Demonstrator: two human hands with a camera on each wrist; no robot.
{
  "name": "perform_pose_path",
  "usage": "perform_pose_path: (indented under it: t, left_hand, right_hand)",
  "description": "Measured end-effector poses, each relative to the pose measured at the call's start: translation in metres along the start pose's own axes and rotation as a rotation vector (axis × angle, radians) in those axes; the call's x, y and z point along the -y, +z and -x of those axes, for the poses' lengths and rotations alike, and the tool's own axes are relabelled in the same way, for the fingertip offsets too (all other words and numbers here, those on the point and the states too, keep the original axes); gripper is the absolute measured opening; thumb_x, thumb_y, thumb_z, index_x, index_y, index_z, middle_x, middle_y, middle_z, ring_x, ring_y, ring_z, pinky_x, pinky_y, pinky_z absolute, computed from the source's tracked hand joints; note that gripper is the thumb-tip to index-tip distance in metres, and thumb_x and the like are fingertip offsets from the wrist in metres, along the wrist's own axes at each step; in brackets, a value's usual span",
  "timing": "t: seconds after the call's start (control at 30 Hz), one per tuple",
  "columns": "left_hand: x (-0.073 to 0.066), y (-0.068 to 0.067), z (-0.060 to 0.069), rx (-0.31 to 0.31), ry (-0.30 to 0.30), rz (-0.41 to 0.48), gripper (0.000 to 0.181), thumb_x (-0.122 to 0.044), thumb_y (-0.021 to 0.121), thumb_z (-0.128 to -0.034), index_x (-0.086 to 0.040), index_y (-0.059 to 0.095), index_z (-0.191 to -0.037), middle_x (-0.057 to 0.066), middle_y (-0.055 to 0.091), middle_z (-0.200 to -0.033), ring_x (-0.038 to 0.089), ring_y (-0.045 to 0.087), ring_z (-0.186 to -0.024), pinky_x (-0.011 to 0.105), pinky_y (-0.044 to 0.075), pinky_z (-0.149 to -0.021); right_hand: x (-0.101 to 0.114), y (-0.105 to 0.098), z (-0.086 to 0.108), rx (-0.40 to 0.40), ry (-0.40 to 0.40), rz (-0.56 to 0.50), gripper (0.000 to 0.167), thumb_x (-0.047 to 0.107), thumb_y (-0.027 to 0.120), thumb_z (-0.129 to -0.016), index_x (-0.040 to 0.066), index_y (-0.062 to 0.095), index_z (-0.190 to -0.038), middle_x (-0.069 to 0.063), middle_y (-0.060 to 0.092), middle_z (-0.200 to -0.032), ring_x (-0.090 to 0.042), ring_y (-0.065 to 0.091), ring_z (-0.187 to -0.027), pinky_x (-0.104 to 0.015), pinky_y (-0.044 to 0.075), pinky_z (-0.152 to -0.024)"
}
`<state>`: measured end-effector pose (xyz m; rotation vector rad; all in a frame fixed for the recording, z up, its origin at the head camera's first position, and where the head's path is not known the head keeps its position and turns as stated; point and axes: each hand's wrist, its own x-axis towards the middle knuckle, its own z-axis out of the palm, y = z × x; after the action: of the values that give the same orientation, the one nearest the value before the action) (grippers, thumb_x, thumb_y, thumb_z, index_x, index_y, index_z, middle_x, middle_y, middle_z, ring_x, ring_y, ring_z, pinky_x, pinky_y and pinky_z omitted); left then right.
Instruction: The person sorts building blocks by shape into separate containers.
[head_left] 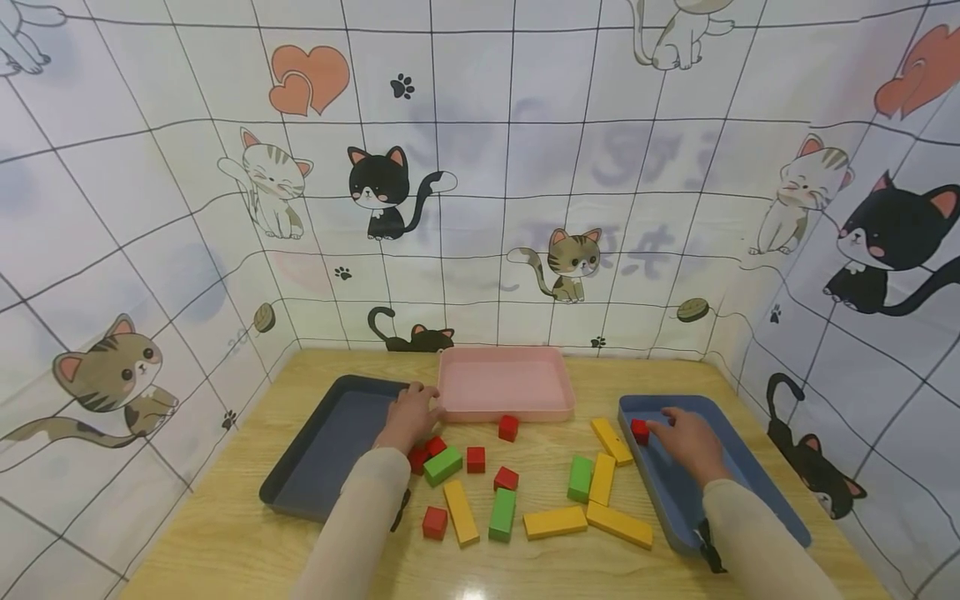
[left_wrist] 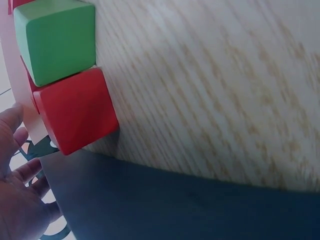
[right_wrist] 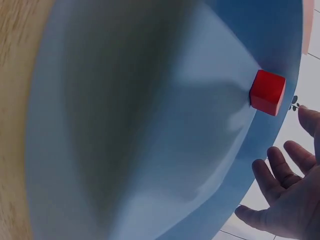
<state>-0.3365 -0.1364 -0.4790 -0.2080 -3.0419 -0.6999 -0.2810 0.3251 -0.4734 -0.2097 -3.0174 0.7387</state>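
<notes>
While the head view shows the red cube inside the blue tray's far left corner, a brush from the right hand could tilt it. Left wrist: the left hand is loose, grasping nothing. Right wrist: released fingers, apart from the bright, paler-sided cube.

The head view looks forward and down over the table toward the pink tray, far enough back to include the cat-printed backdrop behind it. The left wrist view, turned sideways, looks closely at the pink tray's near left, sharing the dark tray with the head view. The right wrist view, also sideways, peers closely into the blue tray right of the pink one; the head view shares its red cube.
</notes>
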Motion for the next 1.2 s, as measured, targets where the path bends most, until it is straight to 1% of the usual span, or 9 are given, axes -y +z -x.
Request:
perform_pose_path:
  t: [0.3, 0.37, 0.53, 0.67, 0.77, 0.87, 1.0, 1.07, 1.2]
  left_hand:
    - [-0.001, 0.000, 0.001, -0.002, 0.005, 0.003, 0.039, -0.030, 0.062, -0.0990, -0.011, 0.060, -0.133, 0.018, 0.045, -0.142, 0.040, 0.043, -0.126, 0.061, 0.035, -0.100]
    - [-0.001, 0.000, 0.001, 0.000, 0.001, 0.005, 0.039, -0.030, 0.062, -0.0991, -0.011, 0.060, -0.133, 0.018, 0.045, -0.141, 0.040, 0.043, -0.126, 0.061, 0.035, -0.101]
    - [-0.001, -0.001, 0.001, -0.001, 0.000, 0.006, 0.038, -0.030, 0.063, -0.0989, -0.011, 0.060, -0.132, 0.018, 0.045, -0.141, 0.040, 0.043, -0.126, 0.060, 0.035, -0.102]
    - [0.000, -0.001, 0.000, -0.003, 0.002, 0.001, 0.038, -0.031, 0.063, -0.0990, -0.011, 0.060, -0.131, 0.017, 0.045, -0.141, 0.040, 0.043, -0.126, 0.060, 0.034, -0.102]
    - [0.000, 0.000, 0.000, -0.006, 0.005, -0.002, 0.037, -0.030, 0.063, -0.0986, -0.012, 0.061, -0.130, 0.018, 0.045, -0.141, 0.039, 0.043, -0.125, 0.060, 0.035, -0.101]
    - [0.000, 0.000, -0.001, -0.010, 0.006, -0.003, 0.037, -0.030, 0.064, -0.0982, -0.012, 0.061, -0.130, 0.018, 0.046, -0.140, 0.039, 0.044, -0.124, 0.060, 0.035, -0.101]
    - [0.001, 0.002, -0.001, -0.014, 0.005, -0.007, 0.037, -0.030, 0.064, -0.0980, -0.012, 0.061, -0.130, 0.017, 0.047, -0.139, 0.039, 0.044, -0.124, 0.059, 0.035, -0.101]
    - [0.000, 0.002, -0.001, -0.016, 0.006, -0.007, 0.037, -0.030, 0.064, -0.0978, -0.012, 0.062, -0.130, 0.017, 0.047, -0.139, 0.039, 0.045, -0.124, 0.059, 0.035, -0.101]
    - [0.000, 0.001, 0.000, -0.018, 0.014, -0.009, 0.037, -0.029, 0.064, -0.0978, -0.010, 0.062, -0.129, 0.018, 0.047, -0.139, 0.040, 0.045, -0.124, 0.060, 0.036, -0.100]
  right_hand:
    - [0.009, -0.005, 0.004, 0.003, -0.008, -0.049, 0.064, 0.041, 0.056, -0.099, -0.006, 0.048, -0.141, -0.031, 0.050, -0.137, -0.047, 0.053, -0.114, -0.059, 0.047, -0.085]
    - [0.013, -0.006, 0.004, 0.002, -0.005, -0.072, 0.064, 0.041, 0.056, -0.100, -0.006, 0.046, -0.142, -0.031, 0.049, -0.138, -0.047, 0.052, -0.116, -0.059, 0.046, -0.088]
    - [0.026, -0.006, 0.004, -0.023, -0.009, -0.109, 0.062, 0.037, 0.059, -0.100, -0.007, 0.047, -0.141, -0.030, 0.051, -0.137, -0.046, 0.052, -0.117, -0.058, 0.045, -0.093]
    - [0.038, -0.006, 0.006, -0.029, -0.022, -0.142, 0.062, 0.038, 0.061, -0.099, -0.006, 0.049, -0.140, -0.029, 0.054, -0.133, -0.044, 0.054, -0.114, -0.056, 0.046, -0.091]
    - [0.048, -0.006, 0.009, -0.024, -0.045, -0.187, 0.062, 0.039, 0.060, -0.099, -0.005, 0.048, -0.141, -0.028, 0.054, -0.133, -0.043, 0.054, -0.114, -0.056, 0.046, -0.091]
    - [0.056, -0.005, 0.011, -0.020, -0.068, -0.206, 0.061, 0.040, 0.059, -0.099, -0.002, 0.048, -0.143, -0.026, 0.055, -0.133, -0.041, 0.057, -0.110, -0.056, 0.046, -0.091]
    - [0.066, -0.001, 0.014, -0.013, -0.094, -0.239, 0.061, 0.041, 0.058, -0.100, 0.000, 0.049, -0.144, -0.025, 0.054, -0.136, -0.041, 0.056, -0.115, -0.056, 0.045, -0.094]
    - [0.072, 0.001, 0.015, -0.011, -0.107, -0.256, 0.060, 0.040, 0.058, -0.100, 0.000, 0.049, -0.143, -0.026, 0.053, -0.138, -0.042, 0.052, -0.122, -0.056, 0.044, -0.096]
    - [0.084, 0.005, 0.019, 0.007, -0.121, -0.306, 0.056, 0.035, 0.059, -0.100, 0.000, 0.050, -0.143, -0.026, 0.053, -0.138, -0.043, 0.050, -0.125, -0.056, 0.044, -0.098]
